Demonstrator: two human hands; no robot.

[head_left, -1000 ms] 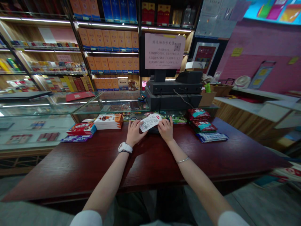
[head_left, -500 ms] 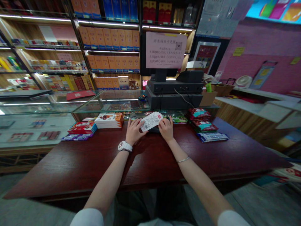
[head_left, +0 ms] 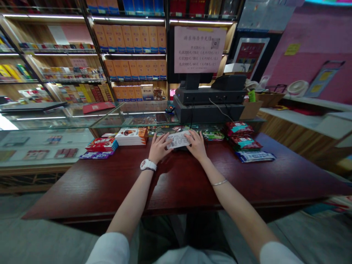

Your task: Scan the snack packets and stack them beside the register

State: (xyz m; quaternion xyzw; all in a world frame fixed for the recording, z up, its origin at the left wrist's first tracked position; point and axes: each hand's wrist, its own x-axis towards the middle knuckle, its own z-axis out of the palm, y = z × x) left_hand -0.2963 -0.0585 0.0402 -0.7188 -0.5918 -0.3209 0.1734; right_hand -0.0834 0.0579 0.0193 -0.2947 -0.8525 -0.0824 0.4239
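A white card with dense small print (head_left: 178,140) is held between my two hands above the dark red table (head_left: 178,183). My left hand (head_left: 159,147), with a white watch at the wrist, pinches the card's left end. At the card's right end, my right hand (head_left: 197,145) grips it, fingers partly covering that end. A dark object (head_left: 181,148) shows just beneath the card, mostly hidden, so its kind is unclear. To the left are white and orange boxes (head_left: 131,136), stacked. A green package (head_left: 213,135) lies behind my right hand.
Red and purple snack packs (head_left: 101,146) lie at the left. Stacked snack bags (head_left: 244,141) and a blue-white pack (head_left: 255,157) are at the right. Behind the table stand a glass display counter (head_left: 132,110) and a black cash register (head_left: 209,106) bearing a pink sign.
The card has turned from a slant to nearly level, and my right hand now covers its rounded end with the red mark. The camera view has shifted slightly.
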